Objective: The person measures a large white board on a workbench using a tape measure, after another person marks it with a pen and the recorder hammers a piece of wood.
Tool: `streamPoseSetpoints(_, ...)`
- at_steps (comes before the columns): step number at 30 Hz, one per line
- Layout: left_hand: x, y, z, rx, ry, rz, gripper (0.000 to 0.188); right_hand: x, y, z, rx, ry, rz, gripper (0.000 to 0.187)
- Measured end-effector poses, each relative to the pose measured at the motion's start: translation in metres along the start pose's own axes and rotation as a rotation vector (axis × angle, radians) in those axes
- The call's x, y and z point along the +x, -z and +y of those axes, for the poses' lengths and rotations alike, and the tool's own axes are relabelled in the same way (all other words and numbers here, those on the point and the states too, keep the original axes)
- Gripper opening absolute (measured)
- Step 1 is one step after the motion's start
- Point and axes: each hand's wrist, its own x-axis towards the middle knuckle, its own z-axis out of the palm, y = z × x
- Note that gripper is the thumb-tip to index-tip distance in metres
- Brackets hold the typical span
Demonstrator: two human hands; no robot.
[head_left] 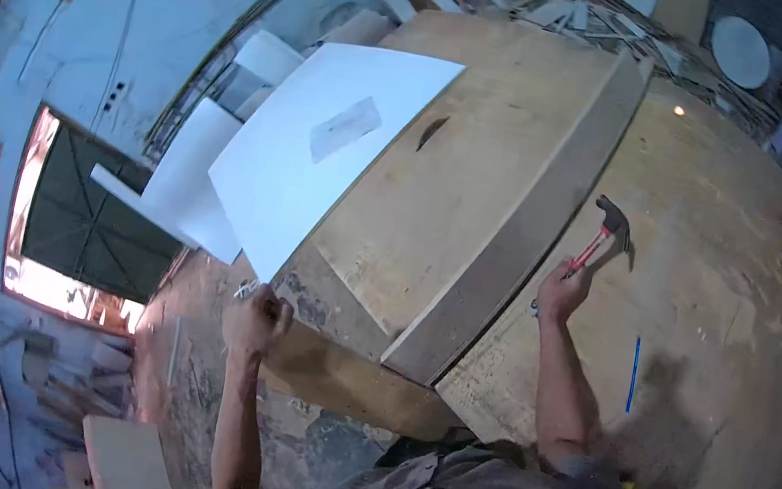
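Note:
My right hand [562, 295] is wrapped round the handle of a claw hammer [602, 238]. The hammer has a red grip and a dark head, raised above the wooden tabletop [709, 211]. My left hand [255, 320] is closed beside the near corner of a large white sheet [273, 151]. Small pale, thin pieces [246, 290] stick out by its fingers, too small to name. Whether that hand touches the sheet's corner I cannot tell. A greyish paper patch [345, 130] lies on the sheet.
A long wooden beam [527, 214] runs across the work surface. A blue pencil-like stick [633, 374] lies right of my right forearm. More white panels [191, 159] lean at the left, near a dark door [88, 209]. Scrap wood strips [587, 16] pile up at the far side.

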Motion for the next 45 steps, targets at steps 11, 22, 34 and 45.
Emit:
streamPoseSetpoints(11,-0.032,-0.003,-0.016,-0.117,0.103,-0.049,0.021,-0.028,-0.012,0.006,-0.004,0.035,-0.118,0.030)
streamPoseSetpoints(22,-0.032,0.006,0.004,0.029,0.033,0.047,0.023,-0.017,-0.018,-0.002,0.049,0.073,-0.067,0.027)
streamPoseSetpoints(34,-0.040,-0.030,0.005,0.171,0.104,0.248,0.038,0.015,-0.033,0.052,0.161,-0.008,-0.168,0.027)
streamPoseSetpoints(45,-0.028,-0.029,0.033,0.109,0.196,0.353,0.049,0.293,-0.079,0.055,0.861,-0.392,0.441,0.034)
